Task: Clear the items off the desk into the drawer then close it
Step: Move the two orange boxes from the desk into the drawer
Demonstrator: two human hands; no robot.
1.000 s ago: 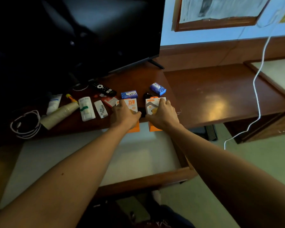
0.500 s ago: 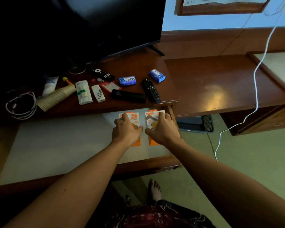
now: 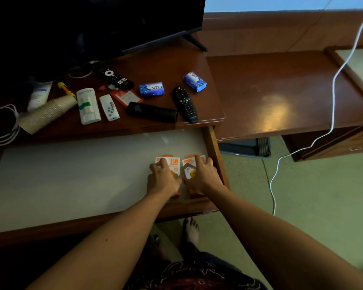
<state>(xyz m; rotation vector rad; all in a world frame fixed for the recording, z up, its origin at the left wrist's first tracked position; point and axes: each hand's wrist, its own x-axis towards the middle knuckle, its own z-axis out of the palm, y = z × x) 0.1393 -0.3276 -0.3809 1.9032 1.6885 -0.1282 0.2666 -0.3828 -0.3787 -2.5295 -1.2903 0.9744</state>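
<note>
open drawer [image 3: 71,174], left hand [image 3: 162,180] and right hand [image 3: 203,177] fingers grasping two orange-white boxes [image 3: 174,162] inside

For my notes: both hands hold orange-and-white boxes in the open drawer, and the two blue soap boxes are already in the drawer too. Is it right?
Not quite. In the head view both blue soap boxes lie on the desk, not in the drawer. The left hand and right hand do hold the orange-and-white boxes there.

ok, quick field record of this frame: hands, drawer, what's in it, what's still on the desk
left hand: grips the 25W box, low in the drawer
right hand: grips the second orange box beside it
drawer: open, pale liner, boxes at its right end
desk: holds two Lux soaps, three dark remotes, a white remote, paper cups, a tube
task: far from done
</note>
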